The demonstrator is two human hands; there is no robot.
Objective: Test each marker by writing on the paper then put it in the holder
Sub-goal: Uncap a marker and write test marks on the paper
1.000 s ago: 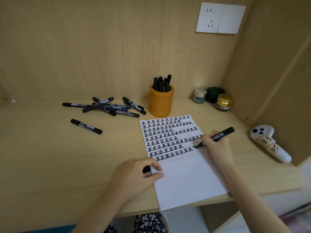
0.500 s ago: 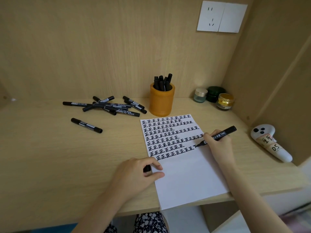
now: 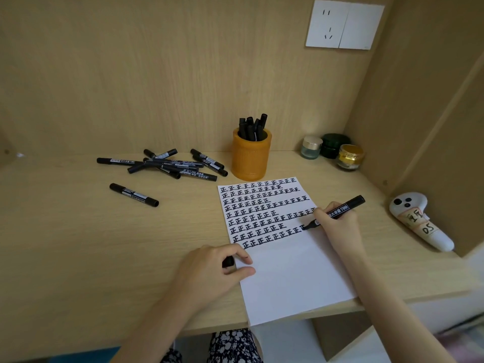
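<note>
1. The right hand [image 3: 337,224] holds a black marker pen with a white label [image 3: 340,209]. The fingers and thumb pinch it tight near its front end.
2. The marker lies on a slant. Its tip points down and to the left and touches the paper. Its back end points up and to the right, past the hand.
3. The tip sits at the end of a row of black written signs on the white sheet of paper [image 3: 288,271]. The top half of the sheet is full of rows of the same sign. The bottom half is blank.
4. The left hand [image 3: 217,268] rests at the left edge of the paper. Its fingers curl around a small black cap [image 3: 228,261], and the thumb lies on the sheet.
5. A round orange holder [image 3: 251,159] stands just behind the paper. Several black markers [image 3: 252,127] stand up in it, and their ends stick out over the rim.
6. To the left of the holder is a messy pile of black markers [image 3: 167,163] lying flat across each other. One more black marker [image 3: 133,194] lies alone in front of the pile.
7. All of this is on a light wooden desk [image 3: 78,244].
8. Three small jars stand in the back right corner: a clear glass jar with a silver lid [image 3: 311,147], a dark green jar [image 3: 335,144] and a jar with a gold lid [image 3: 350,156]. The lids are on, so I cannot tell what is inside.
9. A white hand controller with paper labels [image 3: 419,221] lies at the right.
</note>
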